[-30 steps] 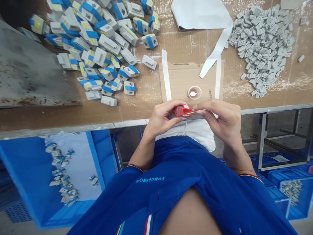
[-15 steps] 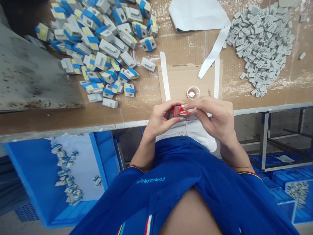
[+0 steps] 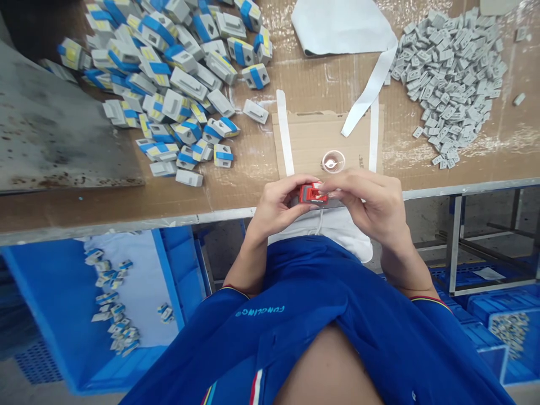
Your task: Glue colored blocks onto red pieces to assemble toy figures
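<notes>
My left hand (image 3: pixel 280 205) is closed round a small red toy-like block (image 3: pixel 307 193) with a grey band, at the table's front edge. Thumb and fingers grip it from two sides. Pinched together over the block's right end are the fingertips of my right hand (image 3: pixel 367 199). A tiny pale tip shows at those fingertips, but what they hold is too small to make out. Just beyond both hands a small round clear cup (image 3: pixel 333 161) stands on a cardboard sheet (image 3: pixel 312 132).
White-grey blocks with blue and yellow bands (image 3: pixel 181 84) are heaped at left, beside a stained metal plate (image 3: pixel 63 129). Small grey pieces (image 3: pixel 455 79) form a pile at right. White cloth (image 3: pixel 341 25) lies behind. A blue crate (image 3: pixel 50 315) stands below left.
My right fingertips have shifted slightly over the red block, and less of the pale tip shows. My left hand keeps its hold. The view has moved a little.
</notes>
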The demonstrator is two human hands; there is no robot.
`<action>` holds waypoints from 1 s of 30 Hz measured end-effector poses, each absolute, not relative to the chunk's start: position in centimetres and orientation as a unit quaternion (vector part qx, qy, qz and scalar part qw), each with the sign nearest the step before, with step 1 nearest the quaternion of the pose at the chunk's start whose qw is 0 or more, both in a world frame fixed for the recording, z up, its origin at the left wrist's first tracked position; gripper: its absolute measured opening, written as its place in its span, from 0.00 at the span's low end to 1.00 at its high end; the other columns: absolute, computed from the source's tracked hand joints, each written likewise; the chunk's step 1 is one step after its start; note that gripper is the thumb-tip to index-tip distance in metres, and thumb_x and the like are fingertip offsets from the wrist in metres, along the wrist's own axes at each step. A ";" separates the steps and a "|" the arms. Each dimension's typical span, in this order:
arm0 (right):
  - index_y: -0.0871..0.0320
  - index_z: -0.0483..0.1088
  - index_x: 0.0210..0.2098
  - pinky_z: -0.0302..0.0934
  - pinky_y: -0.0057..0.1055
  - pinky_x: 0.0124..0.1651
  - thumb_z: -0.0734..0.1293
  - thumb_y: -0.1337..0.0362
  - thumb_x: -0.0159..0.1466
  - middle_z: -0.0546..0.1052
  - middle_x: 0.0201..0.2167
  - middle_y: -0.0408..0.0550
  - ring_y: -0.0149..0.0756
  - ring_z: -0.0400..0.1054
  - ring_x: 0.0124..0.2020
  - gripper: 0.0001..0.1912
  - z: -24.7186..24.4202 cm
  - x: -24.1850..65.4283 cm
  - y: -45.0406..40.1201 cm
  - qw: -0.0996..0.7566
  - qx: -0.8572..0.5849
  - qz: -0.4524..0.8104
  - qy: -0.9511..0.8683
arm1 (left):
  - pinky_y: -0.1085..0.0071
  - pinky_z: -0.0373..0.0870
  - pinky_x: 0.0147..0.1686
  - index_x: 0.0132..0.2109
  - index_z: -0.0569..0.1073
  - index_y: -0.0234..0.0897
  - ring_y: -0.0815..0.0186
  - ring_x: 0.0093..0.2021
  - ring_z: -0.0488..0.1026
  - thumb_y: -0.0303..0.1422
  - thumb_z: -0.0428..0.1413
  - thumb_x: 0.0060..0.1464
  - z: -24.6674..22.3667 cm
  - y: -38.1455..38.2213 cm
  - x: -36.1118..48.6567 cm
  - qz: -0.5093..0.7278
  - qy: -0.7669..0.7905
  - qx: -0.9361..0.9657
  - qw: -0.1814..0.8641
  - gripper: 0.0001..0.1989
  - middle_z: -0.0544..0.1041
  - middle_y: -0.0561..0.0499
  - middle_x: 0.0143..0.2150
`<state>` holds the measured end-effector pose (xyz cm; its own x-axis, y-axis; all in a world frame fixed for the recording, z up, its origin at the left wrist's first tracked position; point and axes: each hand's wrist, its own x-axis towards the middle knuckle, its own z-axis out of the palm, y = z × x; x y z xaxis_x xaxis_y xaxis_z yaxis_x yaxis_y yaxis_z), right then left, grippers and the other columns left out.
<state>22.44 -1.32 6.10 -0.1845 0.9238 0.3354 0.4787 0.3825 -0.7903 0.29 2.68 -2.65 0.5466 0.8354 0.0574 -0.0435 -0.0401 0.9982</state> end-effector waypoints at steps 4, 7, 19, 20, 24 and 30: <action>0.49 0.84 0.46 0.79 0.33 0.47 0.69 0.60 0.78 0.89 0.40 0.44 0.36 0.85 0.41 0.09 5.9 23.0 -1.4 0.432 -0.532 0.258 -0.681 | 0.70 0.84 0.51 0.60 0.84 0.40 0.61 0.50 0.87 0.38 0.76 0.56 -2.8 2.7 0.3 0.369 0.303 0.619 0.623 0.26 0.89 0.43 0.53; 0.49 0.84 0.46 0.80 0.39 0.47 0.68 0.56 0.78 0.88 0.41 0.47 0.41 0.84 0.41 0.11 4.9 23.7 -0.9 0.480 -0.581 0.216 -0.621 | 0.68 0.84 0.51 0.59 0.84 0.38 0.60 0.50 0.87 0.40 0.76 0.56 -2.9 2.6 0.2 0.365 0.313 0.618 0.621 0.26 0.88 0.41 0.54; 0.51 0.74 0.67 0.78 0.47 0.54 0.71 0.52 0.75 0.82 0.58 0.57 0.48 0.80 0.55 0.24 6.1 25.3 2.2 0.420 -0.563 0.107 -0.704 | 0.70 0.85 0.49 0.59 0.83 0.38 0.61 0.47 0.89 0.38 0.75 0.57 -2.4 1.6 -0.8 0.416 0.299 0.565 0.646 0.24 0.89 0.42 0.52; 0.52 0.75 0.65 0.78 0.46 0.53 0.70 0.54 0.76 0.84 0.54 0.55 0.47 0.80 0.51 0.20 7.4 25.1 2.9 0.399 -0.552 0.108 -0.724 | 0.71 0.85 0.49 0.59 0.83 0.39 0.62 0.47 0.89 0.38 0.75 0.57 -2.3 1.4 -1.1 0.420 0.297 0.556 0.653 0.24 0.90 0.42 0.52; 0.53 0.78 0.55 0.77 0.44 0.51 0.73 0.58 0.73 0.86 0.47 0.52 0.45 0.81 0.45 0.13 9.7 22.3 7.8 0.263 -0.506 0.139 -0.810 | 0.70 0.85 0.48 0.58 0.83 0.38 0.60 0.48 0.89 0.40 0.74 0.58 -2.2 0.7 -2.5 0.420 0.298 0.521 0.681 0.23 0.89 0.40 0.53; 0.54 0.78 0.50 0.76 0.45 0.51 0.75 0.59 0.71 0.85 0.48 0.56 0.51 0.81 0.48 0.11 3.9 16.5 17.0 0.192 -0.447 0.115 -0.866 | 0.69 0.86 0.50 0.57 0.83 0.37 0.60 0.48 0.89 0.39 0.77 0.55 -2.6 0.3 -3.7 0.430 0.316 0.502 0.680 0.25 0.89 0.41 0.53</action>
